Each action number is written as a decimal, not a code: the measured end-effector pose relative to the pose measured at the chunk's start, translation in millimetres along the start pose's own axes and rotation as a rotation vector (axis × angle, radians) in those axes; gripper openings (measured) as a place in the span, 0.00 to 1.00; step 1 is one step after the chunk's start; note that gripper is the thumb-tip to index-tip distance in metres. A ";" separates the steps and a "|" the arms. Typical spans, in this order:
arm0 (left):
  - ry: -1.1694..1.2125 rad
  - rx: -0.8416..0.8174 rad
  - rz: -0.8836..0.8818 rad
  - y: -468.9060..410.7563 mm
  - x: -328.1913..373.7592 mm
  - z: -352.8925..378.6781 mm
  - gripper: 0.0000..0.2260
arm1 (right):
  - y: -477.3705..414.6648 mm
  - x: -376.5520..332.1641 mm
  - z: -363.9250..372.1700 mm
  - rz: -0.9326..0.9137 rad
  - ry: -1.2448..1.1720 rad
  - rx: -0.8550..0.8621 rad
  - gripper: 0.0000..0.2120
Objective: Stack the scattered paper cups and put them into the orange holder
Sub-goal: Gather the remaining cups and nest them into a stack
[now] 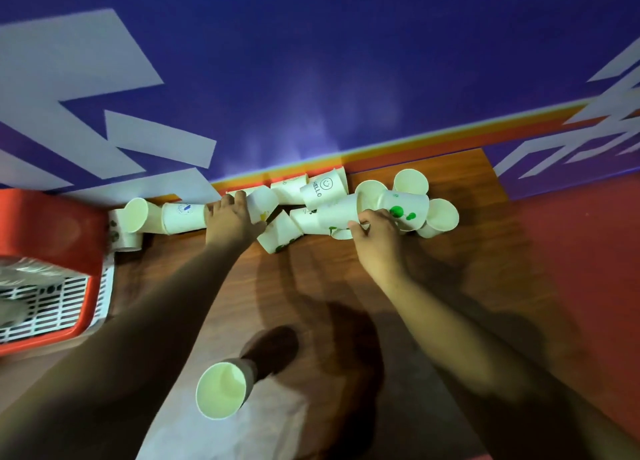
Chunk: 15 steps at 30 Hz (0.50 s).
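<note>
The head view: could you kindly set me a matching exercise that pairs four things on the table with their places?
Things:
1. HELLO cup
2. green-dotted cup
3. lone cup
4. orange holder

Places:
A. far left of the table
B. at the fingertips of the right hand
C. at the back, near the wall
D. nearest the camera, apart from the other cups

Pairs: 1-C, 2-B, 3-D, 4-A

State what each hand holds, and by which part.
Left hand grips a lying paper cup round its side wall. Right hand pinches the green-dotted cup at its side; the exact contact is unclear.
</note>
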State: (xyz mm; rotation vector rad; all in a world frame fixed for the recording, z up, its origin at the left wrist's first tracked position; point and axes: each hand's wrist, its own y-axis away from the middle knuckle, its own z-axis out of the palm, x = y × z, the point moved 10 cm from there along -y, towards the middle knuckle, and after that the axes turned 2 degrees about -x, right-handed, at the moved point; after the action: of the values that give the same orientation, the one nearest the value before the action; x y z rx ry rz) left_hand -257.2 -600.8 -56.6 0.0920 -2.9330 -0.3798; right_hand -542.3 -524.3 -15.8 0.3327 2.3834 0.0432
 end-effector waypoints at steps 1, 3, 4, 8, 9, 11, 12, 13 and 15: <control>0.072 0.029 -0.003 5.4 -3.5 -6.4 0.34 | 3.6 -3.6 -4.1 -0.019 -0.038 0.010 0.08; 0.228 0.058 0.003 20.0 -9.9 -18.3 0.34 | 13.9 -13.2 -11.0 -0.068 -0.098 0.017 0.04; 0.300 0.060 0.011 28.6 -13.2 -23.4 0.34 | 19.7 -19.0 -12.5 -0.096 -0.120 0.016 0.05; 0.455 0.123 0.057 64.7 -32.7 -50.5 0.31 | 44.1 -42.9 -3.2 -0.160 -0.172 -0.016 0.05; 0.487 0.124 0.061 73.5 -40.8 -53.8 0.31 | 51.8 -50.1 1.1 -0.169 -0.176 -0.023 0.04; 0.567 0.104 0.045 90.0 -60.1 -56.8 0.30 | 70.0 -65.6 8.4 -0.208 -0.160 -0.003 0.05; 0.612 0.094 0.031 97.6 -71.6 -57.4 0.29 | 81.9 -76.0 10.5 -0.247 -0.164 0.017 0.05; 0.649 0.088 0.021 105.7 -83.1 -58.4 0.29 | 95.2 -87.6 12.4 -0.296 -0.172 0.031 0.06; 0.703 0.073 -0.009 123.1 -107.2 -57.8 0.28 | 123.2 -108.6 19.4 -0.374 -0.178 0.018 0.07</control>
State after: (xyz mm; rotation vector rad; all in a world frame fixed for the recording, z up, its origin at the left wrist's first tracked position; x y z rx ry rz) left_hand -145.8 -487.2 11.6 0.2024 -2.2499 -0.1858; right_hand -424.5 -433.7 56.6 -0.1010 2.2326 -0.1736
